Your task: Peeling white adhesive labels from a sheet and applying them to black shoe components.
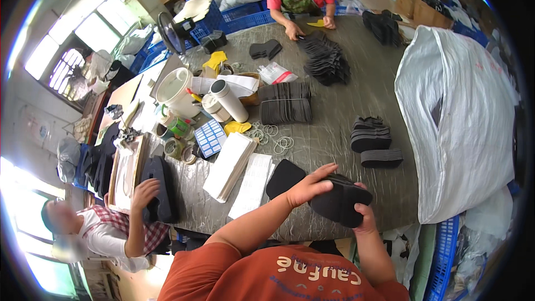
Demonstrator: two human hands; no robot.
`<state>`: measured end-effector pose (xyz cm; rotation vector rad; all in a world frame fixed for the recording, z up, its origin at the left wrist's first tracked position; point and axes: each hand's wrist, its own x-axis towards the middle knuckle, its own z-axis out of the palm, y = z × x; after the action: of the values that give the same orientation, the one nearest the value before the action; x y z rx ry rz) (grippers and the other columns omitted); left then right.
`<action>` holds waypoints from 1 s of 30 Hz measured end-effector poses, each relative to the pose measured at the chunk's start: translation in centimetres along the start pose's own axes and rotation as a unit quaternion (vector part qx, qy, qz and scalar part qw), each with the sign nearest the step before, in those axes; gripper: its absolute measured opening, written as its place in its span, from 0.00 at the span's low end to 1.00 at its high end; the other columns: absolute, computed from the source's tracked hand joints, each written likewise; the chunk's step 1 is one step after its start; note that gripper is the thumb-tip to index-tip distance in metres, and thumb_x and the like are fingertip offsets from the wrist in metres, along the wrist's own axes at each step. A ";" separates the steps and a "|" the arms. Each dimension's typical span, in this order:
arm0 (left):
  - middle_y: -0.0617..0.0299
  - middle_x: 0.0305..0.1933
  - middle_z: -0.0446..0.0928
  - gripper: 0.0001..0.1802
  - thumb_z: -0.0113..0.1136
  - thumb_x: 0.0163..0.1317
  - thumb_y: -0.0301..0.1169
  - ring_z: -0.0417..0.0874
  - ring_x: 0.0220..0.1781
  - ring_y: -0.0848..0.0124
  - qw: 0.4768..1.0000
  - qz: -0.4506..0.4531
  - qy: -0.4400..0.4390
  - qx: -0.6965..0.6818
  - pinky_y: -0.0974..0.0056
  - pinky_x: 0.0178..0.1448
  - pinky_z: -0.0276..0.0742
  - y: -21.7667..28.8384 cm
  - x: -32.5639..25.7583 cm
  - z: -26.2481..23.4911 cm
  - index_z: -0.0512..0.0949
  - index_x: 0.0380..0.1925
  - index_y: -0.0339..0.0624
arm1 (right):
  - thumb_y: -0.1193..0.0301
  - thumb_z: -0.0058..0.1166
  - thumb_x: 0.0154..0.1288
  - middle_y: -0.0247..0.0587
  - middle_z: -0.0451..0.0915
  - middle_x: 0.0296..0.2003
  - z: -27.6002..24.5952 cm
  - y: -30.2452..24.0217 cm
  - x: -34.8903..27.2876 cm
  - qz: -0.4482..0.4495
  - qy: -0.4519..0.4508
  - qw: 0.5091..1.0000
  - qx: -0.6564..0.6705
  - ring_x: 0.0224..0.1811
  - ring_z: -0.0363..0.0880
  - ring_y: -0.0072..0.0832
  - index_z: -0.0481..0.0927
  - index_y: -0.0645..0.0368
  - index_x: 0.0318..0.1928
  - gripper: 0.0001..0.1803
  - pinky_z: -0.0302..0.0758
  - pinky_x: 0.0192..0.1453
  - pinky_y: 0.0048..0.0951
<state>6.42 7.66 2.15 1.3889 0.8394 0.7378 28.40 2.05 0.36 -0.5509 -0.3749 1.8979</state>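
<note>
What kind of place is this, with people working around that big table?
Probably a small workshop for shoe insoles. The left hand and right hand hold a stack of black insoles, more bundles cover the grey table, and blue crates stand behind.

A stack of black foam insoles [341, 203], flat and slightly fanned, held at the near edge of the grey table [334, 122].
</note>
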 end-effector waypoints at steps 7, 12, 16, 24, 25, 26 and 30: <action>0.59 0.68 0.64 0.37 0.42 0.67 0.57 0.65 0.68 0.64 0.850 -0.165 0.079 -0.493 0.57 0.72 0.59 -3.5 -2.9 1.5 0.58 0.68 0.45 | 0.62 0.54 0.52 0.43 0.73 0.59 1.9 3.1 1.7 0.118 -0.009 0.982 0.147 0.61 0.71 0.42 0.70 0.54 0.61 0.33 0.66 0.66 0.49; 0.59 0.61 0.74 0.27 0.43 0.69 0.51 0.73 0.62 0.61 0.752 -0.131 0.054 -0.643 0.54 0.70 0.62 -6.1 -2.5 1.6 0.73 0.57 0.44 | 0.63 0.60 0.48 0.43 0.74 0.56 3.2 1.7 3.2 0.101 -0.038 0.988 0.110 0.59 0.72 0.43 0.67 0.55 0.62 0.37 0.66 0.65 0.48; 0.54 0.59 0.74 0.36 0.46 0.65 0.59 0.73 0.62 0.60 0.858 0.076 0.020 -0.507 0.58 0.68 0.65 -5.5 -3.1 -6.2 0.69 0.61 0.41 | 0.78 0.68 0.35 0.49 0.66 0.57 1.8 0.0 3.8 -0.039 -0.134 0.889 -0.436 0.60 0.68 0.44 0.60 0.51 0.58 0.45 0.67 0.65 0.40; 0.44 0.63 0.65 0.65 0.71 0.32 0.62 0.64 0.66 0.48 0.888 0.010 -0.024 0.459 0.46 0.70 0.55 -1.4 -3.6 -2.1 0.57 0.66 0.33 | 0.66 0.78 0.25 0.65 0.49 0.65 -6.0 2.3 2.9 -0.211 -0.248 0.635 -0.701 0.66 0.55 0.63 0.55 0.46 0.61 0.58 0.60 0.69 0.51; 0.44 0.65 0.62 0.68 0.72 0.30 0.62 0.62 0.68 0.48 0.864 0.006 -0.035 0.503 0.44 0.71 0.53 -0.8 -4.3 -1.0 0.54 0.67 0.32 | 0.65 0.79 0.25 0.64 0.46 0.68 -6.2 2.1 2.6 -0.214 -0.240 0.636 -0.701 0.68 0.51 0.63 0.50 0.46 0.66 0.65 0.58 0.70 0.51; 0.44 0.67 0.59 0.70 0.72 0.27 0.62 0.59 0.69 0.48 0.835 0.004 -0.044 0.548 0.41 0.71 0.52 -0.3 -4.8 -0.1 0.52 0.67 0.32 | 0.65 0.79 0.25 0.64 0.46 0.68 -6.3 1.9 2.4 -0.222 -0.237 0.636 -0.700 0.68 0.51 0.63 0.50 0.46 0.66 0.65 0.58 0.70 0.51; 0.43 0.70 0.53 0.70 0.76 0.28 0.55 0.54 0.72 0.47 0.812 -0.053 -0.055 0.578 0.34 0.70 0.50 -1.7 -6.6 2.1 0.49 0.69 0.33 | 0.59 0.78 0.29 0.57 0.43 0.71 -0.6 -1.9 3.3 -0.062 -0.234 0.566 -0.788 0.72 0.44 0.57 0.43 0.47 0.72 0.70 0.52 0.73 0.50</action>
<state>4.66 0.81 0.92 2.3905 1.3477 -0.0479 29.14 5.83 0.16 -1.0361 -2.4846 1.0092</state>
